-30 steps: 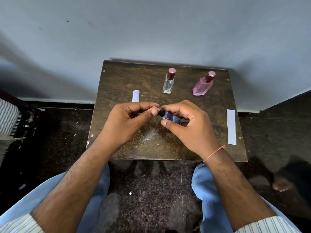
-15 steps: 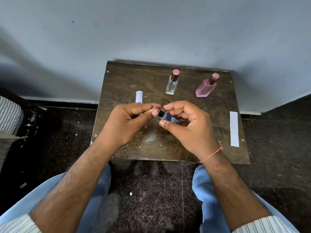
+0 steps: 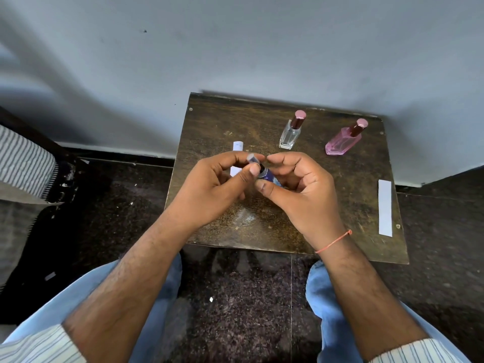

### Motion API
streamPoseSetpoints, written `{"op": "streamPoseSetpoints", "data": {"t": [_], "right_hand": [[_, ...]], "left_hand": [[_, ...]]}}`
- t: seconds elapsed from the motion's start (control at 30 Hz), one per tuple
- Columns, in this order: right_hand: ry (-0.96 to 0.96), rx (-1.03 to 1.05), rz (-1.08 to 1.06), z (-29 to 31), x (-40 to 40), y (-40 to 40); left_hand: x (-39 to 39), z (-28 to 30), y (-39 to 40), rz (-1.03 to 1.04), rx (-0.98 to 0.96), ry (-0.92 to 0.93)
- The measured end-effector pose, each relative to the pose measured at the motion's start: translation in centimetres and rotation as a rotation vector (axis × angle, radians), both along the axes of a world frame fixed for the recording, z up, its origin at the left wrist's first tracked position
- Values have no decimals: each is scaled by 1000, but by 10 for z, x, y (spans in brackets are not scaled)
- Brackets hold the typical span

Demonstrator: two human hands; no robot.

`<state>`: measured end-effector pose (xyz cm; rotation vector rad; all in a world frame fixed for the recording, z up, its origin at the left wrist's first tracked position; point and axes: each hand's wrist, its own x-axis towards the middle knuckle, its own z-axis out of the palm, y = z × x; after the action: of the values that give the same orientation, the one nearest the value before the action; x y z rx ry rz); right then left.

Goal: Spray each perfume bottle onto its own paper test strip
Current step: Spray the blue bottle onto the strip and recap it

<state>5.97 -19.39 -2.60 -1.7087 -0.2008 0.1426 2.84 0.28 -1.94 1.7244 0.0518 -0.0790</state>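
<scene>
Blue bottle (image 3: 269,177) lies between both hands: right hand (image 3: 301,189) grips it, left hand (image 3: 209,189) pinches its cap (image 3: 252,159). Three bottles in all, clear bottle (image 3: 290,134) and pink bottle (image 3: 343,141) standing behind; two strips, strip (image 3: 237,158) and side strip (image 3: 385,208).

Soft dim daylight, broad wall (image 3: 235,48) shadows, motion-blurred edges, wide-angle bowing.

Just beyond the right hand (image 3: 301,189), 2 upright bottles block the way: a clear bottle (image 3: 290,134) and a pink bottle (image 3: 343,141). A paper strip (image 3: 385,208) lies flat to its right. Bare tabletop (image 3: 248,221) lies below both hands, nearer the person.
</scene>
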Motion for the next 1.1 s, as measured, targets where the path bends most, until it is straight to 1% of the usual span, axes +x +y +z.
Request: {"op": "streamPoseSetpoints", "data": {"t": [0.07, 0.13, 0.2, 0.23, 0.3, 0.37, 0.5, 0.6, 0.67, 0.77, 0.87, 0.93, 1.0, 1.1], "right_hand": [[33, 55, -37, -1, 2, 6], [51, 62, -81, -2, 4, 11], [79, 83, -108, -2, 7, 15], [113, 134, -106, -1, 7, 17], [180, 224, -75, 1, 7, 23], [202, 251, -47, 3, 5, 28], [215, 285, 0, 7, 6, 33], [189, 211, 43, 7, 10, 34], [140, 138, 47, 6, 14, 35], [50, 2, 2, 4, 20, 36], [-6, -111, -81, -1, 28, 34], [-21, -144, -124, -5, 33, 35], [-41, -184, -151, -8, 38, 39], [-68, -243, -172, -12, 41, 47]], "left_hand": [[-1, 0, 1, -7, -58, 38], [-2, -2, 5, -11, -57, 66], [-4, -2, 9, -16, -21, 76], [-5, -2, 10, -14, 15, 72], [-7, -1, 9, 9, 122, 51], [-8, -2, 9, 45, 196, 32], [-6, -4, 14, 131, 211, 10], [-8, -2, 16, 170, 193, 11], [-8, -2, 16, 185, 240, 30], [-9, -4, 18, 158, 467, 38], [-12, -7, 19, 121, 747, -75], [-15, -6, 17, 75, 855, -30], [-16, -3, 16, 18, 883, 26], [-16, -2, 18, -9, 873, 39]]}}
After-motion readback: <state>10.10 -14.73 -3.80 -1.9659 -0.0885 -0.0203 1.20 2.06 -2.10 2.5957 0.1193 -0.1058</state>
